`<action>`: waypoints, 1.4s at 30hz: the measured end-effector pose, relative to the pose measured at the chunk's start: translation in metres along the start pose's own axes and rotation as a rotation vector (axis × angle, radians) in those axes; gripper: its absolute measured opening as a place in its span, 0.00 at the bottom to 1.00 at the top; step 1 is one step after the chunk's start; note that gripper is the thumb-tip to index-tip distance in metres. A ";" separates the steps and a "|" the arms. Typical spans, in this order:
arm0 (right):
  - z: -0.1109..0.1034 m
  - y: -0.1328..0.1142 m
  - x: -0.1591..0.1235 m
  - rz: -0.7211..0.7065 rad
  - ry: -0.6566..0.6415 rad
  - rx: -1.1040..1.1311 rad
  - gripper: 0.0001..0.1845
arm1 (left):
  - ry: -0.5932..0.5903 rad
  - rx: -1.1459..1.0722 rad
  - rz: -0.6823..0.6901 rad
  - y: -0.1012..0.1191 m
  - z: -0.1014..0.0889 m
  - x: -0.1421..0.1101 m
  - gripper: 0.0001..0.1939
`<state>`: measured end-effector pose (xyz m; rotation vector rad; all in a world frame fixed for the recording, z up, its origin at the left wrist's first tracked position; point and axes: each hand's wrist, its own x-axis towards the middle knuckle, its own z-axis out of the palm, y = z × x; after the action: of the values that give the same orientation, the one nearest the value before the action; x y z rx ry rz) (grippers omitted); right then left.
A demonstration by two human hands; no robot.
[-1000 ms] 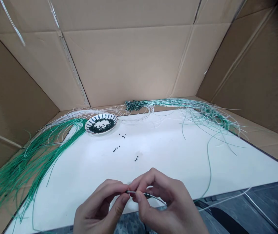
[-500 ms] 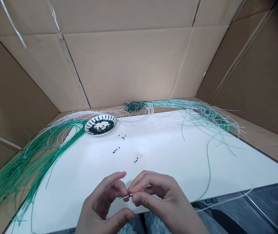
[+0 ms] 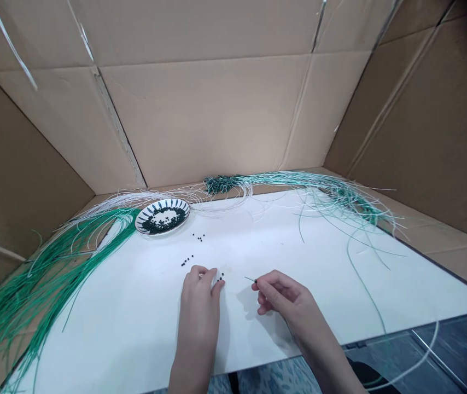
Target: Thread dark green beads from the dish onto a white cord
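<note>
My right hand (image 3: 278,293) pinches a thin cord between thumb and forefinger. A short end of the cord (image 3: 250,279) sticks out to the left, with a small black bead (image 3: 255,281) right at the fingertips. Over the white board, my left hand (image 3: 200,290) reaches down with thumb and forefinger slightly apart, beside a few loose black beads (image 3: 222,274). Whether its fingertips touch one of them I cannot tell. Two more small groups of beads, one at left (image 3: 187,260) and one farther back (image 3: 199,237), lie on the board.
A striped plate (image 3: 139,221) of black beads stands at the back left. Long green cords (image 3: 65,273) spread along the left edge. A green and white bundle (image 3: 282,178) lies across the back. Cardboard walls (image 3: 217,115) enclose the white board (image 3: 135,328).
My hands have parted. The left has moved forward to the loose beads; the right has moved right and forward with the cord and bead. The view has shifted slightly.
</note>
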<state>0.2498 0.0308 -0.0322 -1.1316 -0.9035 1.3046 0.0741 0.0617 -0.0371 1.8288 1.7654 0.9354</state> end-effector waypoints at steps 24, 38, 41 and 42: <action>0.023 -0.018 -0.020 0.038 -0.214 0.064 0.20 | -0.147 -0.822 -0.299 0.005 -0.029 -0.032 0.20; 0.060 -0.040 -0.044 0.033 -0.343 0.065 0.15 | -0.052 -1.135 -0.366 0.019 -0.054 -0.056 0.20; 0.063 -0.040 -0.046 0.038 -0.326 0.023 0.15 | -0.034 -1.145 -0.372 0.019 -0.056 -0.059 0.19; 0.064 -0.040 -0.047 0.039 -0.322 0.013 0.14 | -0.027 -1.143 -0.376 0.018 -0.057 -0.060 0.19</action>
<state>0.1938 -0.0052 0.0264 -0.9474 -1.1085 1.5509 0.0485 -0.0075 0.0041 0.7419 1.0601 1.3308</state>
